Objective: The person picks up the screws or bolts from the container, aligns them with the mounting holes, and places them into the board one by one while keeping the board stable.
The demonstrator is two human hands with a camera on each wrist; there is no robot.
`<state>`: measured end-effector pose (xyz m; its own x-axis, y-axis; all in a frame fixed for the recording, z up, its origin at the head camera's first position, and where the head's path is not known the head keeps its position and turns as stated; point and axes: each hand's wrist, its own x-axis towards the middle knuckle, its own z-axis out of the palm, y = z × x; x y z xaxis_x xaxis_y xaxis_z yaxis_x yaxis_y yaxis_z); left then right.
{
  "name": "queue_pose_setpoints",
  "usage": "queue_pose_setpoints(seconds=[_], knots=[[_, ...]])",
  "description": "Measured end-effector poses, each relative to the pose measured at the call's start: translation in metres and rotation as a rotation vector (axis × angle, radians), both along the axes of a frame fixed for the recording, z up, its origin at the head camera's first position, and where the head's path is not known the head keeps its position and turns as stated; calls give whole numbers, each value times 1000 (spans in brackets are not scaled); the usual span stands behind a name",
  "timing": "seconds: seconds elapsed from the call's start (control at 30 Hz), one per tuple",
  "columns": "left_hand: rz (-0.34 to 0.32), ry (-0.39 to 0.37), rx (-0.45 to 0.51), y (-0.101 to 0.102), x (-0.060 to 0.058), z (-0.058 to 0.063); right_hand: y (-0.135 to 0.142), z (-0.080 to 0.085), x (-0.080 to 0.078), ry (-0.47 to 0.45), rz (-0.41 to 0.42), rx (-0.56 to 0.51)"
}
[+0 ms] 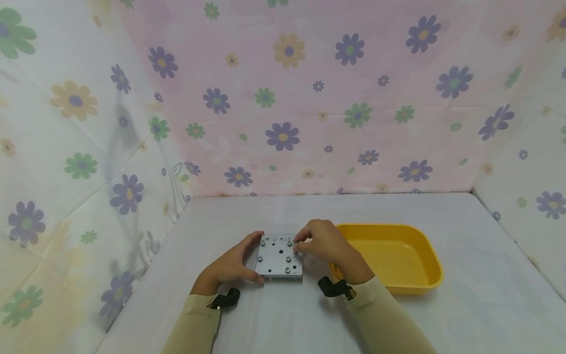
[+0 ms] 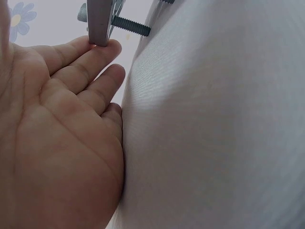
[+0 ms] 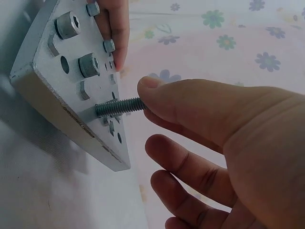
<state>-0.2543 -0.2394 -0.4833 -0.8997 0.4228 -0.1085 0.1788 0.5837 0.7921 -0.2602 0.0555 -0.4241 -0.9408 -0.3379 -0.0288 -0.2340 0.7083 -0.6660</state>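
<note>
A silvery metal plate (image 1: 274, 268) with several holes lies in front of me, held up off the cloth. My left hand (image 1: 227, 265) grips its left side, thumb at the near edge and fingers at the far corner. Several socket-head bolts (image 3: 89, 65) stand in the plate, and one threaded shank (image 2: 131, 26) sticks out beneath it. Over the plate's right side, my right hand (image 1: 329, 243) pinches another bolt (image 3: 124, 106) between thumb and forefinger. Its threaded tip meets the plate at a hole; how deep it sits I cannot tell. The fingers hide its head.
Right of the plate stands a yellow plastic tray (image 1: 435, 270), partly behind my right wrist. White cloth (image 1: 274, 324) covers the table. Floral cloth (image 1: 283, 172) hangs at the back and on both sides. A black wrist camera (image 1: 226, 298) sits on each wrist.
</note>
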Motion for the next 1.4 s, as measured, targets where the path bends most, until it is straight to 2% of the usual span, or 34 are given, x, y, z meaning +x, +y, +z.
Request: queue_pose_setpoints(seconds=[0.33,0.67,1.4], knots=[[5,0,-2,0,2,0,-4,-3,-1,49,3,27],[-3,3,5,0,1,-1,-12,-9,-2,80,-51,151],[0,0,21,1,1,-2,-14,-8,2,122,-59,190]])
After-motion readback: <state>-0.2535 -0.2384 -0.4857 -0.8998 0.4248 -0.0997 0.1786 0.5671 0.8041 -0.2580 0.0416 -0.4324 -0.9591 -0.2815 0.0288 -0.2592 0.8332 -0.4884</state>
